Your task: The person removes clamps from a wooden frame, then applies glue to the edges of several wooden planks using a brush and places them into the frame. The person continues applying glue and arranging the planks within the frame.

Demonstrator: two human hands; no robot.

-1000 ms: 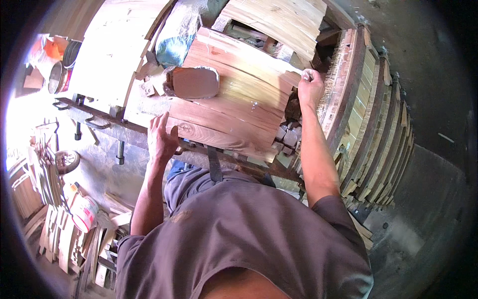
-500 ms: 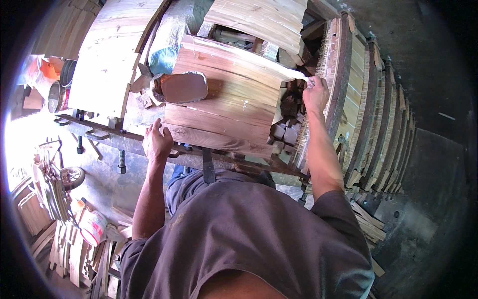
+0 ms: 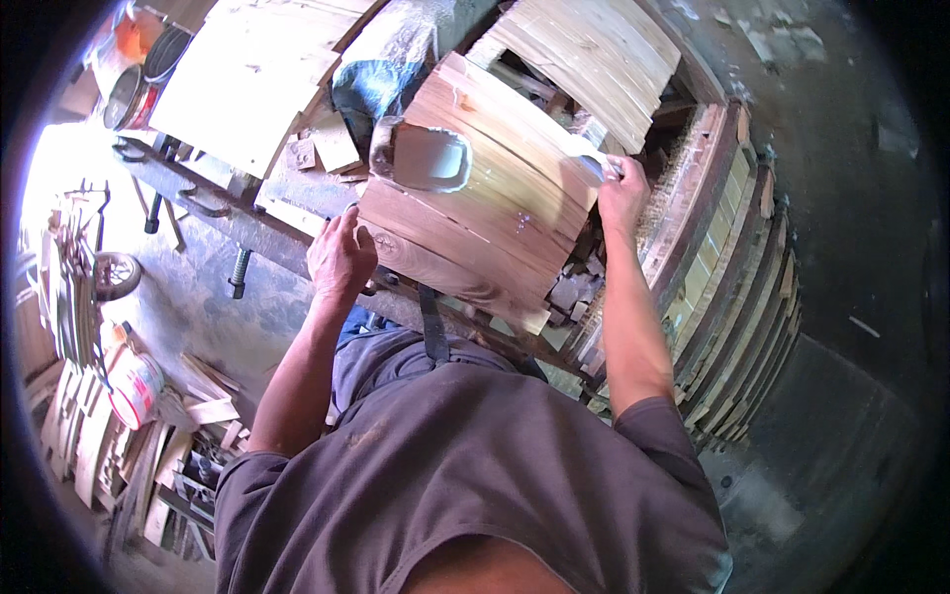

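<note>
Several wooden boards (image 3: 485,238) lie side by side on the bench. My right hand (image 3: 623,196) is closed around a white-coated flat tool (image 3: 586,154) at the boards' right end; whether it is a brush or a spreader I cannot make out. On the boards' left part stands an open tub (image 3: 381,148), its rim crusted, holding pale liquid. At the near left corner of the boards is my left hand (image 3: 341,257), palm down with its fingers apart and nothing in it. I cannot tell whether its fingertips touch the wood.
A pale board panel (image 3: 252,84) lies at the left, another panel (image 3: 594,59) at the far side. Wood offcuts (image 3: 579,287) fill a gap by my right forearm. Clamped stacks (image 3: 727,257) curve along the right. A metal rail (image 3: 213,203) with threaded bolts runs along the near side.
The view has turned, so the bench appears slanted. My right hand still grips the white tool, which now lies over the boards' far right corner. My left hand remains by the near left corner.
</note>
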